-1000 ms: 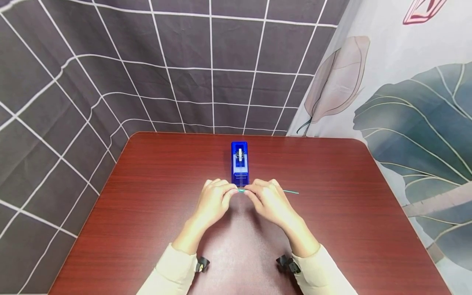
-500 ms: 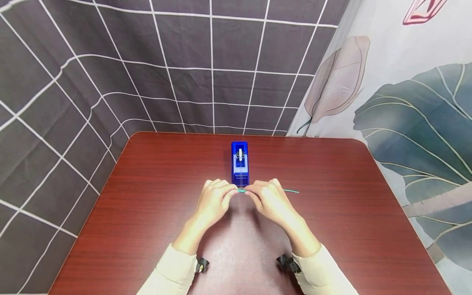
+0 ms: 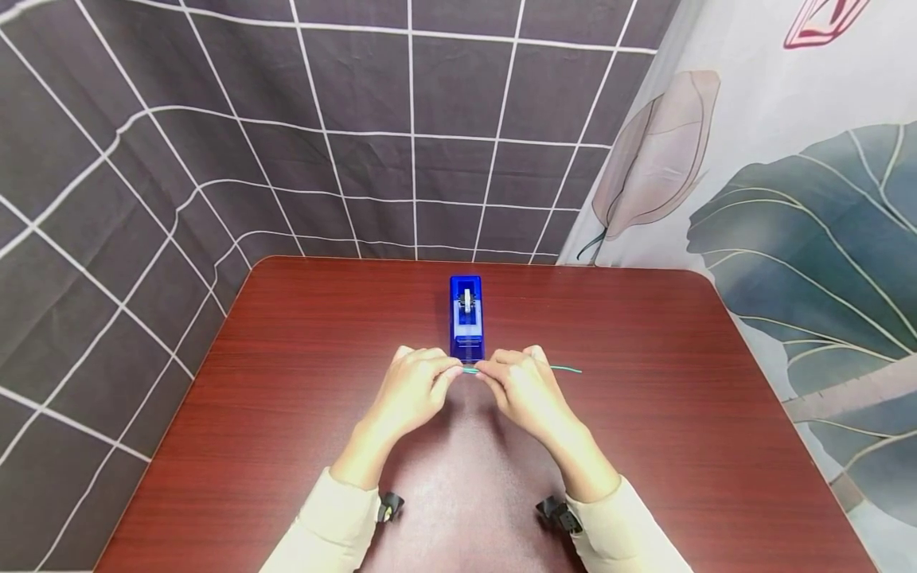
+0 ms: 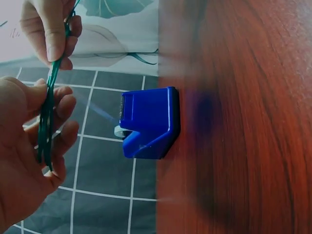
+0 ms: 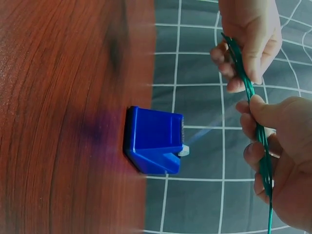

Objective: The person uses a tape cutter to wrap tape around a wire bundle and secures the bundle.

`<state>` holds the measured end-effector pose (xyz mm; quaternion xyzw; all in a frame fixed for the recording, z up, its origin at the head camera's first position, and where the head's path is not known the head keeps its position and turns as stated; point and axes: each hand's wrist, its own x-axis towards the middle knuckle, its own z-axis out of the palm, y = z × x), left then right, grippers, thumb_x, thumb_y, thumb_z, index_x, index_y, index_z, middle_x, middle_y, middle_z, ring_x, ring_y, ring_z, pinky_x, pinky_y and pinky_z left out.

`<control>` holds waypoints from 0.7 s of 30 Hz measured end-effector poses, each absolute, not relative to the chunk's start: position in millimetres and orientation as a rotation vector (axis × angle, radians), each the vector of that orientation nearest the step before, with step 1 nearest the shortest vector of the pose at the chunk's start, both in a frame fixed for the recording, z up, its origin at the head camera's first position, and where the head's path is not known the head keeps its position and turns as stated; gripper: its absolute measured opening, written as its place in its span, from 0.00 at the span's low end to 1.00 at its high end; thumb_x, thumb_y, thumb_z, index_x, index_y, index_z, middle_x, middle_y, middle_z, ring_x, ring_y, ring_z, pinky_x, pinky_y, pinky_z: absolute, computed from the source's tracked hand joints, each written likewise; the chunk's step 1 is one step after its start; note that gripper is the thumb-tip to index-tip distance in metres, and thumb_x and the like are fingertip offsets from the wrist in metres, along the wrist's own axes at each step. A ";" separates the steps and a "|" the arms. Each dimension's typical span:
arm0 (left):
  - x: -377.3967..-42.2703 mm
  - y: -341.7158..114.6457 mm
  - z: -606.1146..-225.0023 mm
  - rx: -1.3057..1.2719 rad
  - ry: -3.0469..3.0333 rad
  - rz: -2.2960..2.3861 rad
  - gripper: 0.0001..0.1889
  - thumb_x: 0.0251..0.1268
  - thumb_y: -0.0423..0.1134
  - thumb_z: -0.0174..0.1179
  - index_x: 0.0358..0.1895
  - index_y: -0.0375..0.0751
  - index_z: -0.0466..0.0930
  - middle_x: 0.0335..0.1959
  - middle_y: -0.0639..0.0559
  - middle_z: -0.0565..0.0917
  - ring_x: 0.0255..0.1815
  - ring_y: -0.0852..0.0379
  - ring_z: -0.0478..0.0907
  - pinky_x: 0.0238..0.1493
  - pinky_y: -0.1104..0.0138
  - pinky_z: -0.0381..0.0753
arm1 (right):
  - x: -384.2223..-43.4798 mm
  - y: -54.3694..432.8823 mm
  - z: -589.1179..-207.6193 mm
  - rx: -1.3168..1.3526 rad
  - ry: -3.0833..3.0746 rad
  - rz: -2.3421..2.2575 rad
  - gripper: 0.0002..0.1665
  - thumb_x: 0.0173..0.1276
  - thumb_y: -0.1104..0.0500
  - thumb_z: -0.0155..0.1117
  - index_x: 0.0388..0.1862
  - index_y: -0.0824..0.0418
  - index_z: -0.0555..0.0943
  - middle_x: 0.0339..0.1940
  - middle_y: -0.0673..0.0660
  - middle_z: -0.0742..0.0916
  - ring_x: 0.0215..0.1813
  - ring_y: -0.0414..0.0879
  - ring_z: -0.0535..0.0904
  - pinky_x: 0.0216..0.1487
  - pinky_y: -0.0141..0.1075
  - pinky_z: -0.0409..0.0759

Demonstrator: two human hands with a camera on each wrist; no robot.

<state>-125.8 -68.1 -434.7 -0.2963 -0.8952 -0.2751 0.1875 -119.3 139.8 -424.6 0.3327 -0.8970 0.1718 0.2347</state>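
Near the table's middle, my left hand [image 3: 415, 390] and right hand [image 3: 526, 390] face each other, fingertips nearly meeting. Between thumbs and fingers both pinch a narrow bundle of thin green wire [image 3: 469, 370]. In the left wrist view, the wire bundle [image 4: 46, 122] lies along the left palm and runs up into the right hand. A single loose end [image 5: 270, 219] sticks out past my right hand. Just beyond the hands stands a blue tape dispenser [image 3: 466, 318]. From its white roll [image 5: 184, 150], a faint clear strip [image 5: 204, 130] reaches toward the bundle; where it meets the wire is hard to see.
The reddish-brown wooden table [image 3: 301, 358] has rounded far corners. Behind it hangs a dark grey curtain [image 3: 365, 159] with white grid lines. A pale leaf-print curtain [image 3: 752, 119] covers the right side. Small black devices [image 3: 559, 513] sit at both wrists.
Both hands keep their hold on the wire and barely shift. The loose wire end at the right rises very slightly. The tape dispenser stays in place.
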 end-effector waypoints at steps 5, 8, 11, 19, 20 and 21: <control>-126.6 -67.3 -435.1 -0.845 -2.521 -0.789 0.04 0.68 0.38 0.66 0.36 0.47 0.89 0.27 0.59 0.84 0.30 0.59 0.81 0.38 0.60 0.71 | -119.3 139.4 -425.4 0.911 -2.466 0.469 0.03 0.65 0.61 0.72 0.36 0.58 0.88 0.24 0.48 0.82 0.29 0.44 0.81 0.38 0.44 0.67; -126.4 -66.5 -436.0 -0.845 -2.496 -0.803 0.03 0.67 0.37 0.67 0.35 0.46 0.89 0.26 0.58 0.82 0.28 0.59 0.80 0.38 0.61 0.71 | -119.3 139.4 -425.3 0.898 -2.491 0.490 0.03 0.67 0.60 0.70 0.36 0.58 0.88 0.25 0.48 0.83 0.29 0.43 0.81 0.39 0.45 0.68; -125.9 -65.7 -437.1 -0.841 -2.474 -0.809 0.02 0.65 0.37 0.67 0.34 0.45 0.88 0.26 0.58 0.82 0.28 0.59 0.79 0.37 0.61 0.71 | -119.5 139.4 -424.3 0.883 -2.518 0.514 0.04 0.68 0.59 0.69 0.37 0.58 0.88 0.25 0.48 0.84 0.29 0.43 0.82 0.41 0.46 0.68; -124.0 -65.1 -435.5 -0.839 -2.445 -0.820 0.02 0.65 0.37 0.68 0.34 0.45 0.89 0.26 0.57 0.82 0.27 0.59 0.79 0.36 0.60 0.72 | -120.0 139.6 -424.0 0.881 -2.534 0.525 0.05 0.69 0.59 0.68 0.36 0.57 0.88 0.25 0.48 0.83 0.29 0.43 0.82 0.40 0.45 0.70; -123.8 -65.2 -435.3 -0.840 -2.444 -0.821 0.03 0.65 0.37 0.68 0.34 0.44 0.89 0.26 0.57 0.82 0.27 0.59 0.79 0.37 0.60 0.72 | -120.1 139.5 -424.3 0.882 -2.529 0.528 0.04 0.69 0.59 0.68 0.36 0.57 0.88 0.25 0.48 0.83 0.29 0.43 0.82 0.40 0.45 0.70; -123.6 -65.2 -435.3 -0.840 -2.443 -0.819 0.03 0.65 0.38 0.68 0.34 0.44 0.89 0.26 0.57 0.82 0.27 0.59 0.79 0.37 0.60 0.72 | -120.2 139.7 -424.5 0.881 -2.523 0.531 0.04 0.68 0.59 0.69 0.35 0.57 0.88 0.25 0.48 0.83 0.29 0.43 0.82 0.39 0.45 0.70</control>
